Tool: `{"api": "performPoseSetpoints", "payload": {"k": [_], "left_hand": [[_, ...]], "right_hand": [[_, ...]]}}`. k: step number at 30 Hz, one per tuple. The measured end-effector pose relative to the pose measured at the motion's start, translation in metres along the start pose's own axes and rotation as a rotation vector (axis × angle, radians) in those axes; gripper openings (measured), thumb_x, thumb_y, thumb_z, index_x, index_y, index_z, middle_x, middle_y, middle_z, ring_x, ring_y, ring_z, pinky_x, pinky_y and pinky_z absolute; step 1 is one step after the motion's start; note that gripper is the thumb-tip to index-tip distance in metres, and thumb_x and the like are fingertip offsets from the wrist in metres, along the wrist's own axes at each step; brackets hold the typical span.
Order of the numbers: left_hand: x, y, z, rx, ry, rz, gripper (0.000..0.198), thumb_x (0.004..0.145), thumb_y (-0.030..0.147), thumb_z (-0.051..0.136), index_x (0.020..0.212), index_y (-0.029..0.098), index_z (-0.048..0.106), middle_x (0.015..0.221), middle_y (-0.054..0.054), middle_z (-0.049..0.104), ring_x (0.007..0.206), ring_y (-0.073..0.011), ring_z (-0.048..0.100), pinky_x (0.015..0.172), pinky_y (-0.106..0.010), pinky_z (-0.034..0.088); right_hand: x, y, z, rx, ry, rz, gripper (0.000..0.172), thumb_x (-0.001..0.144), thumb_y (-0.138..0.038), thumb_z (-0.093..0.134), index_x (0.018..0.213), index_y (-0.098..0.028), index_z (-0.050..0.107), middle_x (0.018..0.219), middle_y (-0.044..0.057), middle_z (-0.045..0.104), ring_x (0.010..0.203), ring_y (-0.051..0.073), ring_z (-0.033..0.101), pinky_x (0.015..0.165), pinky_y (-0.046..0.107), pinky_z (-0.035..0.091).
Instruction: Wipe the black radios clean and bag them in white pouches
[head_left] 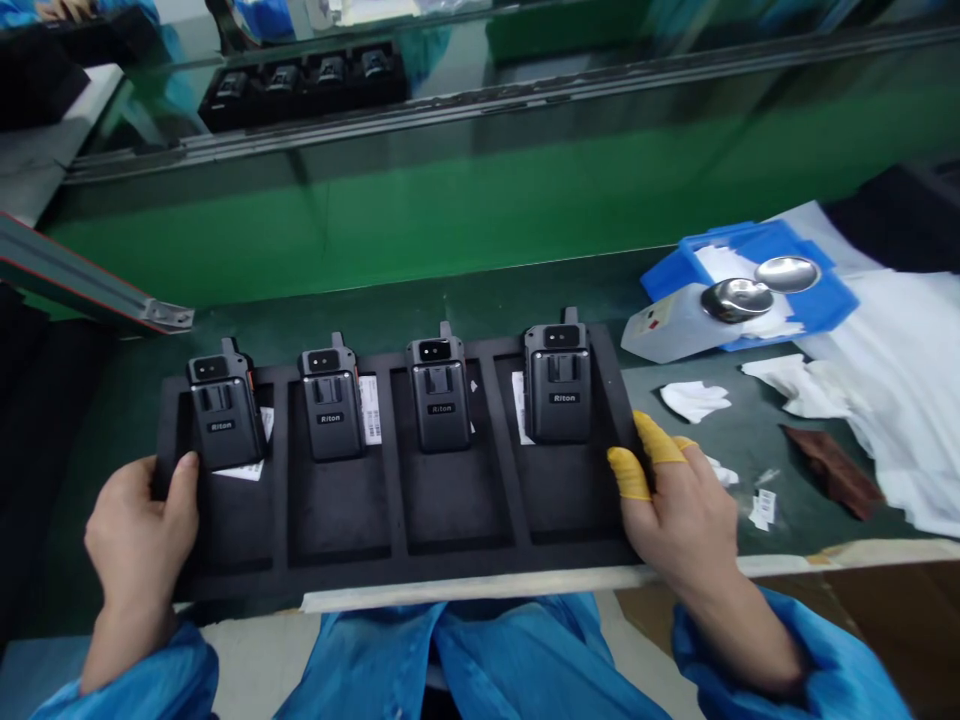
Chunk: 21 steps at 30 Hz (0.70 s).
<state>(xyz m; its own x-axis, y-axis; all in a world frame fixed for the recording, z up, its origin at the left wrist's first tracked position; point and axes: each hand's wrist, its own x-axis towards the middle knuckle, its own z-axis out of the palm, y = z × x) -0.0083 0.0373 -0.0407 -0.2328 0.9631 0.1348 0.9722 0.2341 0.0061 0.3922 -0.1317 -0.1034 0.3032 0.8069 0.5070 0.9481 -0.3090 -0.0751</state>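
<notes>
From my remote seat I see the left hand [139,530] closed round the left end of the black foam tray [337,572], and the right hand [686,515], wearing yellow finger covers [628,476], holding its right end; I judge the step as handling the tray, calling for a level, even grip; it lies along the near edge of the green worktop [637,395]; four radios [440,405] rest one per compartment, heads at the far rim; past the green partition [450,215] sits another tray [315,106].

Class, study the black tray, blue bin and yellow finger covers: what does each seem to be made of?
Black tray: probably foam; matt, thick-walled, without shine.
Blue bin: likely plastic; smooth and evenly coloured.
Yellow finger covers: perhaps latex or rubber; matt, creased and close-fitting.
</notes>
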Motion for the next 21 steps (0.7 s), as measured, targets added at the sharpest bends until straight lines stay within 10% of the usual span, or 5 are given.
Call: {"api": "performPoseSetpoints", "payload": {"k": [21], "left_hand": [[-0.0005, 0.0027, -0.0032, -0.007, -0.119, 0.000, 0.052, 0.083, 0.049, 0.034, 0.105, 0.009, 0.060, 0.099, -0.017, 0.064, 0.102, -0.0347, 0.060, 0.083, -0.041, 0.048]], "right_hand": [[0.0043, 0.0041, 0.0032, 0.026, -0.156, 0.081, 0.045, 0.090, -0.043, 0.038, 0.117, -0.015, 0.060, 0.080, 0.012, 0.061, 0.073, 0.027, 0.060, 0.055, 0.035, 0.046]]}}
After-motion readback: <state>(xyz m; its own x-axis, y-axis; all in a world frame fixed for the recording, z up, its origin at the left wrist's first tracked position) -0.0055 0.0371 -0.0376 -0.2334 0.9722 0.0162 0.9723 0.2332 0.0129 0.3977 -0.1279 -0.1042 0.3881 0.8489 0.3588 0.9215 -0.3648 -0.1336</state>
